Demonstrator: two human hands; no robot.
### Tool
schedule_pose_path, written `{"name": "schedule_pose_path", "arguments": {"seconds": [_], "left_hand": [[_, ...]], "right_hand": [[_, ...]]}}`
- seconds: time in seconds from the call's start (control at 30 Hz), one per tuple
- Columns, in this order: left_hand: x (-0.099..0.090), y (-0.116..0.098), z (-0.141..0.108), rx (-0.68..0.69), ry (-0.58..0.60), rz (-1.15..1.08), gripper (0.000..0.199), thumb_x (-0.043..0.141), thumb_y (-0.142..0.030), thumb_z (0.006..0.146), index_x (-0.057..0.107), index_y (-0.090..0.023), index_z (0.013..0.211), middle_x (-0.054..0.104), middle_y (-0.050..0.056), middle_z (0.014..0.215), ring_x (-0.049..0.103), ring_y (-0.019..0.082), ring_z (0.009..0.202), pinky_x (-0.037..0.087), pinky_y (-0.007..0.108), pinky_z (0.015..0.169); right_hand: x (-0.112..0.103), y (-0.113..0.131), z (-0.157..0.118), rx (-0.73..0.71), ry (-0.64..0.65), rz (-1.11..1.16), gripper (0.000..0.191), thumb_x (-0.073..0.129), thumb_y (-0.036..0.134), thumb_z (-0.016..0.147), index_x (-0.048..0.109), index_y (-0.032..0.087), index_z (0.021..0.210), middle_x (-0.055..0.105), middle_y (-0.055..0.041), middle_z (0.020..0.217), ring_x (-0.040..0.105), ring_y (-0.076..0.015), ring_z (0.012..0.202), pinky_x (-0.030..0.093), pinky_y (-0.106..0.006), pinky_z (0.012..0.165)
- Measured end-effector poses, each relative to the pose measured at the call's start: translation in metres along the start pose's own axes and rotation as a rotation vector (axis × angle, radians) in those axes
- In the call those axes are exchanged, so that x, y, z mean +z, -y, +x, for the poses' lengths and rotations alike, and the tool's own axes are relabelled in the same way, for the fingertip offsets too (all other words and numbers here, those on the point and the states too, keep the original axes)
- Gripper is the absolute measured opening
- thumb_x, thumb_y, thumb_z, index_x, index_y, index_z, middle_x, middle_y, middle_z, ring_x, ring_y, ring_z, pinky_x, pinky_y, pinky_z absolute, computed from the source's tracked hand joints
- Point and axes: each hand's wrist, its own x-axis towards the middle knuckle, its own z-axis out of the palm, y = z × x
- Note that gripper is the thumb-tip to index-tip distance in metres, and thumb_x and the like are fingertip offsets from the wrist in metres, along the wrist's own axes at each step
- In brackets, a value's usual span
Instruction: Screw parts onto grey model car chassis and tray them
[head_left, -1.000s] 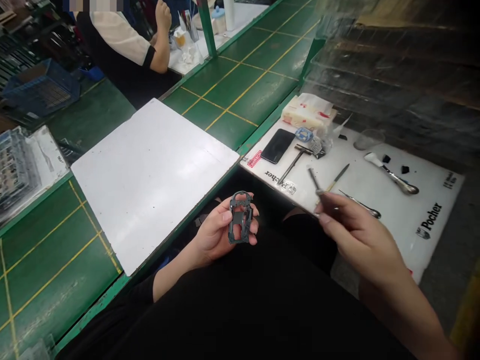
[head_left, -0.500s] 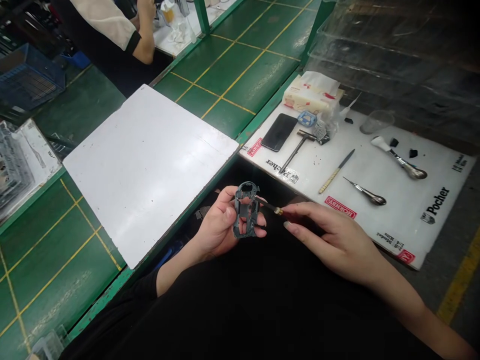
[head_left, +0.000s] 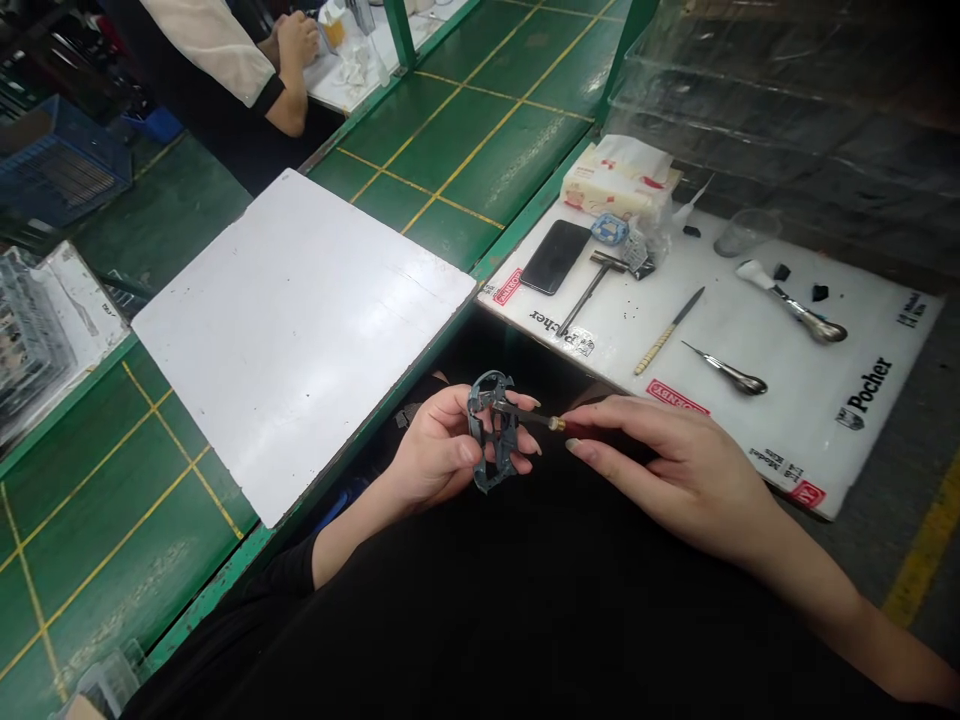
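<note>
1. Left hand [head_left: 439, 455]: low at centre, palm turned inward, fingers curled up and closed around a held piece [head_left: 491, 430].
2. Left forearm [head_left: 352, 540]: bare, angled up to the wrist from a black sleeve [head_left: 289, 570].
3. Right hand [head_left: 675, 470]: back uppermost, fingers reaching toward the left hand, pinching a slim handle [head_left: 574, 426].
4. Right forearm [head_left: 847, 610]: bare, entering from the lower right.
5. Hands: close together, not touching.

Dark grey openwork model part [head_left: 504, 450] sitting tilted in the left hand [head_left: 439, 450], pretty chunky with lots of cutouts, and a thin steel-shafted tool [head_left: 525, 412] with brass collar lying across its top, held by the right hand [head_left: 675, 475]
</note>
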Motion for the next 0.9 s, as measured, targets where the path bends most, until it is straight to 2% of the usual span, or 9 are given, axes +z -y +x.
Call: {"name": "schedule_pose_path", "arguments": {"seconds": [0.1, 0.17, 0.3, 0.43, 0.5, 0.6, 0.8, 0.9], "left_hand": [[0.003, 0.000, -0.008, 0.039, 0.040, 0.023, 0.057, 0.117, -0.055, 0.092, 0.093, -0.016, 0.125, 0.095, 0.019, 0.139, 0.095, 0.027, 0.098, 0.083, 0.041, 0.091], [0.004, 0.002, -0.015, 0.074, 0.058, 0.031, 0.051, 0.116, -0.049, 0.094, 0.091, -0.016, 0.123, 0.095, 0.018, 0.140, 0.096, 0.026, 0.099, 0.083, 0.041, 0.095], [0.004, 0.006, -0.028, 0.126, 0.051, 0.063, 0.045, 0.112, -0.047, 0.100, 0.082, -0.016, 0.112, 0.094, 0.020, 0.148, 0.097, 0.027, 0.100, 0.082, 0.042, 0.099], [0.005, 0.009, -0.035, 0.143, 0.053, 0.030, 0.042, 0.106, -0.041, 0.106, 0.076, -0.025, 0.130, 0.094, 0.017, 0.149, 0.098, 0.033, 0.115, 0.082, 0.048, 0.100], [0.006, 0.007, -0.035, 0.141, 0.047, 0.024, 0.051, 0.106, -0.041, 0.107, 0.074, -0.029, 0.145, 0.095, 0.017, 0.147, 0.097, 0.035, 0.122, 0.083, 0.051, 0.100], [0.005, 0.003, -0.031, 0.135, 0.033, 0.037, 0.064, 0.106, -0.043, 0.106, 0.074, -0.028, 0.160, 0.094, 0.019, 0.146, 0.097, 0.035, 0.121, 0.083, 0.051, 0.100], [0.000, 0.001, -0.016, 0.117, 0.033, -0.020, 0.059, 0.107, -0.040, 0.105, 0.085, -0.032, 0.160, 0.094, 0.014, 0.144, 0.096, 0.030, 0.118, 0.084, 0.046, 0.101], [-0.002, 0.001, -0.007, 0.085, 0.016, -0.010, 0.060, 0.108, -0.042, 0.104, 0.087, -0.030, 0.159, 0.094, 0.015, 0.142, 0.096, 0.029, 0.112, 0.084, 0.046, 0.100]], "right_hand": [[-0.003, 0.008, -0.002, -0.087, -0.011, -0.027, 0.015, 0.082, 0.030, 0.120, 0.092, 0.033, 0.130, 0.097, -0.0041, 0.116, 0.094, -0.0267, 0.096, 0.077, -0.038, 0.088], [-0.003, 0.011, -0.006, -0.164, -0.005, -0.043, 0.016, 0.083, 0.025, 0.120, 0.091, 0.031, 0.132, 0.096, -0.0038, 0.115, 0.094, -0.0249, 0.095, 0.077, -0.035, 0.086], [0.001, 0.013, -0.013, -0.285, -0.019, -0.063, 0.034, 0.082, 0.015, 0.120, 0.087, 0.029, 0.150, 0.097, -0.0051, 0.124, 0.096, -0.0238, 0.100, 0.077, -0.031, 0.090], [0.004, 0.013, -0.012, -0.384, 0.022, -0.045, 0.043, 0.079, 0.007, 0.121, 0.086, 0.029, 0.157, 0.093, -0.0044, 0.117, 0.093, -0.0200, 0.096, 0.074, -0.027, 0.084], [0.005, 0.013, -0.007, -0.403, 0.023, -0.048, 0.044, 0.078, 0.004, 0.120, 0.086, 0.026, 0.158, 0.091, -0.0048, 0.117, 0.092, -0.0182, 0.097, 0.073, -0.025, 0.085], [0.003, 0.015, 0.001, -0.419, 0.024, -0.045, 0.045, 0.077, 0.002, 0.121, 0.086, 0.025, 0.158, 0.089, -0.0041, 0.117, 0.091, -0.0161, 0.097, 0.072, -0.023, 0.088], [-0.002, 0.010, 0.012, -0.414, 0.049, -0.072, 0.045, 0.076, 0.000, 0.120, 0.085, 0.022, 0.159, 0.088, -0.0041, 0.116, 0.091, -0.0156, 0.098, 0.071, -0.022, 0.089], [-0.005, 0.006, 0.016, -0.396, 0.053, -0.063, 0.046, 0.075, 0.000, 0.120, 0.084, 0.021, 0.160, 0.088, -0.0045, 0.117, 0.090, -0.0151, 0.097, 0.071, -0.021, 0.090]]}}
